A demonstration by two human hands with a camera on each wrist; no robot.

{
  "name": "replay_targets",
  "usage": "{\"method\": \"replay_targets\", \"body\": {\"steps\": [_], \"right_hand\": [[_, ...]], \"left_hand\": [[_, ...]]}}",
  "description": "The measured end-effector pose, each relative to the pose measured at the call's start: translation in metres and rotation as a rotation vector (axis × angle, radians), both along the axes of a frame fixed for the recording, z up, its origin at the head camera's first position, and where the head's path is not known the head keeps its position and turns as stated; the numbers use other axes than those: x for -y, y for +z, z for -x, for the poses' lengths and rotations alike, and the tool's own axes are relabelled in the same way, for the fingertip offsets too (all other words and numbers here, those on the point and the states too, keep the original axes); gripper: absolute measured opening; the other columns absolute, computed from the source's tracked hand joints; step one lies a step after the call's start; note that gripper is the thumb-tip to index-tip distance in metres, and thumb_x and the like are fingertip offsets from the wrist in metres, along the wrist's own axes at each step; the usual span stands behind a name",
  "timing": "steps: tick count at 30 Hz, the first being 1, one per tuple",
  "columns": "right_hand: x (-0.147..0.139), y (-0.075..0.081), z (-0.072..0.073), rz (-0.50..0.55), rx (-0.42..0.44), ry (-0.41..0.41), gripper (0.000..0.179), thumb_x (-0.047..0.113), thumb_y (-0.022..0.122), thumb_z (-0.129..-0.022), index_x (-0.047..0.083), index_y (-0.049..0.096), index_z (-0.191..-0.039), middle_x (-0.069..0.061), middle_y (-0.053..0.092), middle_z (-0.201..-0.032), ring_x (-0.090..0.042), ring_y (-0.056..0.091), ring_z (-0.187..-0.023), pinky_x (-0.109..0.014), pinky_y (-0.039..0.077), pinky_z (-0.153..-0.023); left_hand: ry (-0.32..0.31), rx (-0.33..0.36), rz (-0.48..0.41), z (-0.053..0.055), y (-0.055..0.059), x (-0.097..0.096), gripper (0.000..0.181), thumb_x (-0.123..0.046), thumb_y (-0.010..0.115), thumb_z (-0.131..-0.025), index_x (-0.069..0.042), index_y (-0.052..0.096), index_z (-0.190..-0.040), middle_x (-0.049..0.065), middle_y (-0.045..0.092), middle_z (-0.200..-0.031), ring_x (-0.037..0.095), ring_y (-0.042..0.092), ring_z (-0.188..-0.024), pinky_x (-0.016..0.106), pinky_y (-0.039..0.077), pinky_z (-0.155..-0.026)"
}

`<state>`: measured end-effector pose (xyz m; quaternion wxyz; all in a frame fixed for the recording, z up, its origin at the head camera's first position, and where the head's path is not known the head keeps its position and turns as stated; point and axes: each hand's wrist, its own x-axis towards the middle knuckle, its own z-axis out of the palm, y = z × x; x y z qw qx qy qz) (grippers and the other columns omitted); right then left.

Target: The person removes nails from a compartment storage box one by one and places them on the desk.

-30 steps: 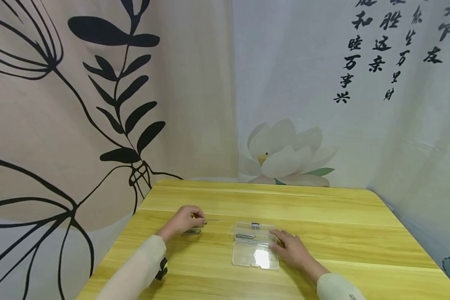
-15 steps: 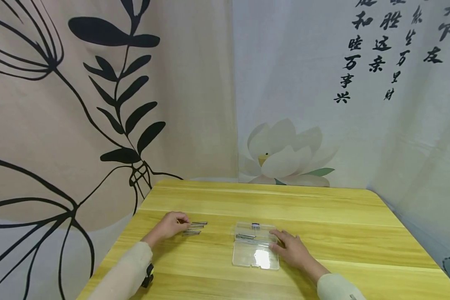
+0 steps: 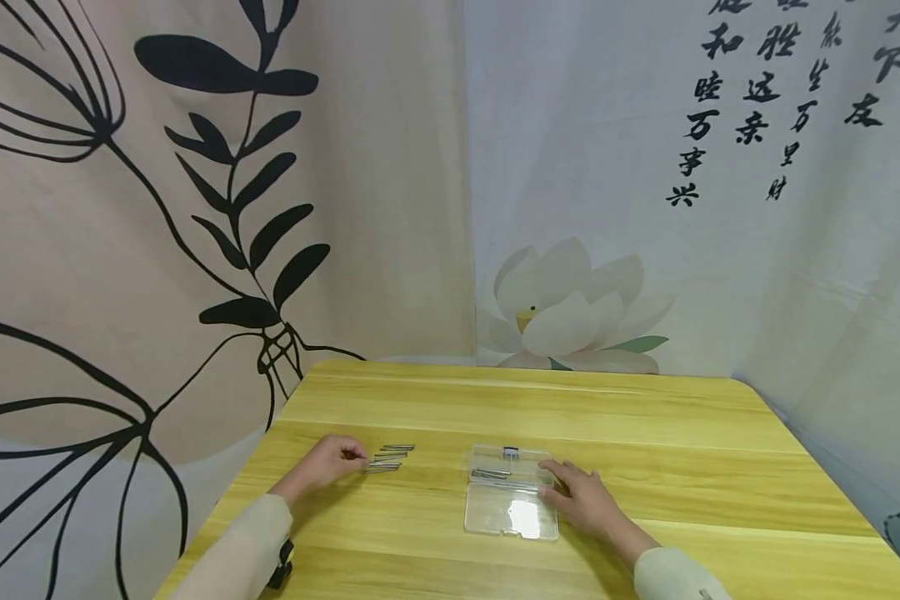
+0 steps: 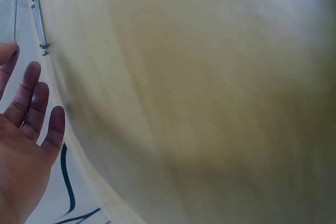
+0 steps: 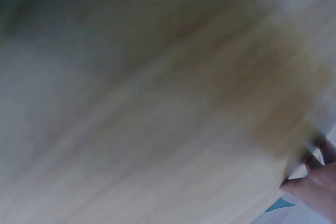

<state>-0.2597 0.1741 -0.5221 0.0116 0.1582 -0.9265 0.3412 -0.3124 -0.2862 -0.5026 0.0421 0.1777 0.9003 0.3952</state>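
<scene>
My left hand (image 3: 336,460) is at the left of the table, its thumb and index finger pinching the near end of a thin metal nail (image 4: 14,19). Beside it, several more nails (image 3: 398,447) lie in a loose row, and in the left wrist view a cluster of nails (image 4: 39,24) shows small heads. A clear plastic box (image 3: 477,460) stands with its lid (image 3: 487,510) folded toward me; a few nails (image 3: 491,473) lie inside. My right hand (image 3: 581,497) holds the box by its right side, thumb and fingertips at the rim, as the right wrist view (image 5: 315,182) also shows.
The yellow wood-grain table (image 3: 645,433) runs back to a patterned curtain (image 3: 390,208) behind it and at its sides. A small dark clasp (image 3: 511,452) sits at the box's back edge. A black device (image 3: 281,567) is strapped at the left wrist.
My left hand has let go of a nail at the far end of the row and moved left and toward me to the nearest nails. The right hand and box stay put.
</scene>
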Motion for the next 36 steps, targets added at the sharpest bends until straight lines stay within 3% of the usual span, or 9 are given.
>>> {"method": "replay_targets", "body": {"steps": [8,15,21,36], "right_hand": [[0.000,0.000,-0.001,-0.003,0.010,-0.002,0.047,0.032,0.064,-0.098,0.011,0.056,-0.139,-0.019,0.052,-0.143,-0.047,0.037,-0.136,-0.074,0.010,-0.106],[0.000,0.001,-0.001,0.001,0.012,-0.004,0.047,0.032,0.064,-0.098,0.011,0.056,-0.139,-0.018,0.051,-0.144,-0.047,0.036,-0.137,-0.073,0.010,-0.106],[0.000,0.000,-0.001,-0.002,0.012,-0.006,0.048,0.032,0.064,-0.097,0.011,0.056,-0.140,-0.018,0.051,-0.144,-0.047,0.036,-0.137,-0.073,0.010,-0.107],[0.000,0.000,0.000,-0.009,0.008,-0.007,0.048,0.032,0.064,-0.097,0.011,0.057,-0.140,-0.018,0.051,-0.144,-0.047,0.037,-0.137,-0.073,0.010,-0.107]], "left_hand": [[-0.007,0.049,-0.031,-0.002,-0.009,0.004,0.005,-0.008,0.069,-0.092,-0.005,0.073,-0.091,0.002,0.064,-0.088,0.016,0.056,-0.076,0.027,0.049,-0.062],[0.007,0.016,-0.007,-0.002,-0.014,0.005,0.005,-0.011,0.073,-0.089,-0.007,0.074,-0.087,-0.001,0.063,-0.084,0.013,0.054,-0.071,0.027,0.048,-0.058],[0.006,-0.033,0.042,-0.002,-0.015,0.004,0.004,-0.009,0.077,-0.086,-0.008,0.074,-0.084,-0.003,0.062,-0.083,0.011,0.054,-0.071,0.026,0.047,-0.060],[0.017,-0.034,0.068,0.000,-0.008,0.003,0.007,-0.006,0.078,-0.084,-0.010,0.072,-0.085,-0.003,0.062,-0.084,0.015,0.056,-0.076,0.028,0.048,-0.064]]}}
